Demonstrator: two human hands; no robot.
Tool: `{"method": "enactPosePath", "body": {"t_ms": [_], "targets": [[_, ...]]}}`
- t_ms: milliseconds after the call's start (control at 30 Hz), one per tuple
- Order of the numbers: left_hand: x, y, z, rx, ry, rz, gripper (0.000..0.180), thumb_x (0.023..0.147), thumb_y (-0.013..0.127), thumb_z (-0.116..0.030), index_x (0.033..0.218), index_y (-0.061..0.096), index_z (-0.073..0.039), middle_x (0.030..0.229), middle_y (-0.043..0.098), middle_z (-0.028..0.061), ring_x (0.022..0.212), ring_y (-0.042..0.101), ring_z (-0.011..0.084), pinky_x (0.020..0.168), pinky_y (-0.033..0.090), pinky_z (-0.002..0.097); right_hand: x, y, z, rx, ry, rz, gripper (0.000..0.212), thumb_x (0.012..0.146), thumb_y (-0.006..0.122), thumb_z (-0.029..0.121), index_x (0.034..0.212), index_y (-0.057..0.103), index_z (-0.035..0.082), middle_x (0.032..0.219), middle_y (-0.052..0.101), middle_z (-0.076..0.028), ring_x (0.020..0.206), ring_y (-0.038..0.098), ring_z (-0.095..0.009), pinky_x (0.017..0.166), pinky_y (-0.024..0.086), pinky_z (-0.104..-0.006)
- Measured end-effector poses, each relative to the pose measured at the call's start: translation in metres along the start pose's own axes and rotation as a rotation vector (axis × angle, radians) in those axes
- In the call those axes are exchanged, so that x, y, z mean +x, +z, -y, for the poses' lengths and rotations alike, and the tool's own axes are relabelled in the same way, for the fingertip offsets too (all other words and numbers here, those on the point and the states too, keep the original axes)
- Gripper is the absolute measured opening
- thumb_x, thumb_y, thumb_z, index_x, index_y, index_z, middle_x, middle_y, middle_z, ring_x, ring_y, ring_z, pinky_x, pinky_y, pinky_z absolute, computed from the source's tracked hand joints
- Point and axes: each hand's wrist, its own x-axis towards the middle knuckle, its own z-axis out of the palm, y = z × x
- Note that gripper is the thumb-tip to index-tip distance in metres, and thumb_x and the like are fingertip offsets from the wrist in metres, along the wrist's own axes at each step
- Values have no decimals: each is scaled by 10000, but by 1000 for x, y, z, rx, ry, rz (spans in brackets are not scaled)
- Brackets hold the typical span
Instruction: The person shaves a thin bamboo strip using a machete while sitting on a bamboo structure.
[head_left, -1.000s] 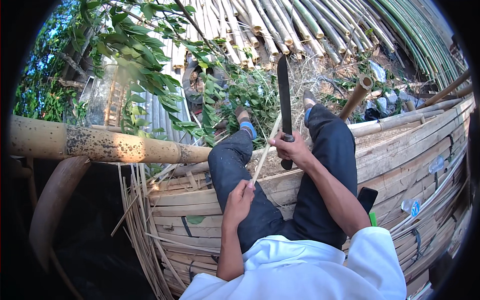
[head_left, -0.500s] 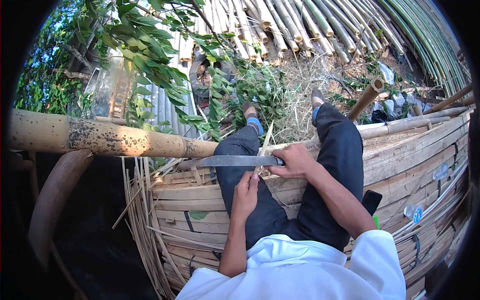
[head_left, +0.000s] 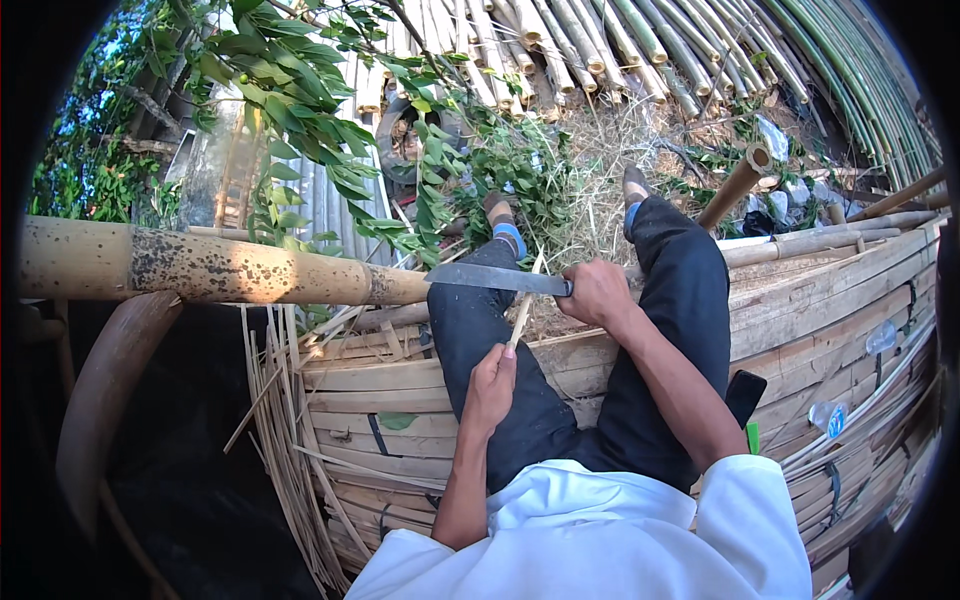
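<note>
My right hand (head_left: pixel 597 293) is closed round the dark handle of a machete (head_left: pixel 497 278), whose long grey blade points left across my thighs. Under the blade a thin pale bamboo strip (head_left: pixel 523 318) slants up and away, its far tip showing just beyond the blade. My left hand (head_left: pixel 490 388) grips the near end of that strip, the thumb lying along it. Blade and strip cross; whether they touch, I cannot tell. Beneath me is a stack of split bamboo slats (head_left: pixel 400 380) bound with dark ties.
A thick spotted bamboo pole (head_left: pixel 220 270) runs in from the left. Thin strips (head_left: pixel 290 430) hang beside the stack. Far off lie many cut bamboo poles (head_left: pixel 600 50). A leafy branch (head_left: pixel 300 110) overhangs at upper left. To my right are a phone (head_left: pixel 744 396) and a plastic cup (head_left: pixel 828 417).
My right hand and the machete have moved away from me along the strip and slightly right; the blade now tilts. More of the strip shows near my left hand, which has barely moved.
</note>
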Motion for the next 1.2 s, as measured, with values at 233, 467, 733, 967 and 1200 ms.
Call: {"method": "enactPosePath", "body": {"t_ms": [233, 467, 733, 967, 1200], "targets": [[-3, -8, -7, -263, -85, 93, 377, 1016, 390, -354, 767, 460, -80, 598, 361, -57, 509, 305, 30, 451, 266, 203, 8, -21, -3, 214, 214, -97, 251, 755, 616, 296, 815, 708, 71, 651, 629, -201, 658, 632, -382, 651, 508, -459], [5, 3, 4, -56, 25, 81, 455, 1014, 348, -424, 743, 443, -71, 597, 363, -43, 533, 323, 68, 496, 293, 252, -15, 4, 10, 83, -304, -44, 191, 656, 665, 264, 691, 641, 78, 616, 623, -135, 602, 629, -338, 585, 503, -443], [-6, 4, -4, 267, 76, -13, 488, 1013, 331, -394, 836, 518, 21, 592, 469, 129, 555, 485, 219, 571, 406, 389, -13, -2, 4, -85, -179, 75, 218, 600, 673, 296, 723, 682, 117, 620, 636, -133, 610, 644, -335, 587, 512, -439], [4, 7, 9, 254, 229, -107, 512, 1017, 328, -411, 678, 439, -44, 541, 378, -20, 499, 348, 72, 454, 284, 275, -1, 2, 4, -116, -114, 60, 254, 614, 668, 307, 789, 720, 130, 642, 645, -153, 633, 655, -334, 609, 524, -429], [-8, -5, 12, 187, 159, -104, 482, 1008, 373, -396, 786, 492, 15, 554, 411, 80, 530, 405, 136, 509, 362, 340, 29, -43, -27, 93, 421, -72, 321, 777, 602, 332, 854, 704, 38, 746, 661, -215, 732, 653, -387, 699, 518, -452]]}}
